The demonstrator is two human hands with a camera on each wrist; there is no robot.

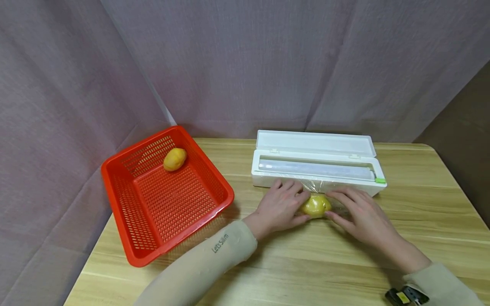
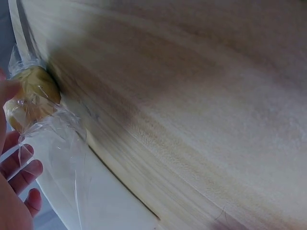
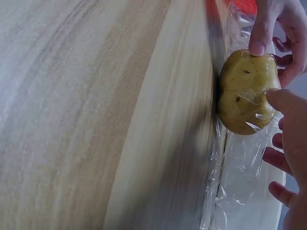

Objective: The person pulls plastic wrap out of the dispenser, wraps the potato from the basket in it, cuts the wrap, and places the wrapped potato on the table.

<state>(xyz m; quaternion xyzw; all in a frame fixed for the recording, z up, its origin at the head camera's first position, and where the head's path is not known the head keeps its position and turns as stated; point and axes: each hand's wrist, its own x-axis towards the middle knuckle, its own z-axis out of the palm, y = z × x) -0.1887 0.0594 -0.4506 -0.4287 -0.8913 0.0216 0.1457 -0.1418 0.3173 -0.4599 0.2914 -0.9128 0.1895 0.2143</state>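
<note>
A yellow potato (image 1: 316, 205) lies on the table in front of the white box, with clear cling film (image 3: 240, 167) wrapped about it and spreading out at its ends. My left hand (image 1: 282, 207) holds the potato's left end between thumb and fingers. At the right end, my right hand (image 1: 361, 216) has its thumb and forefinger on either side; its thumb (image 3: 283, 99) rests on the film-covered skin in the right wrist view. In the left wrist view, film hangs loose from the wrapped potato (image 2: 41, 88) beside the left fingers.
Behind the hands stands a white cling film dispenser (image 1: 268, 180), lid raised, with a film roll (image 1: 314, 167) inside and a green cutter slider (image 1: 380, 180). A red plastic basket (image 1: 226, 197) at left holds another potato (image 1: 175, 159). Grey curtains (image 1: 249, 63) border the wooden table.
</note>
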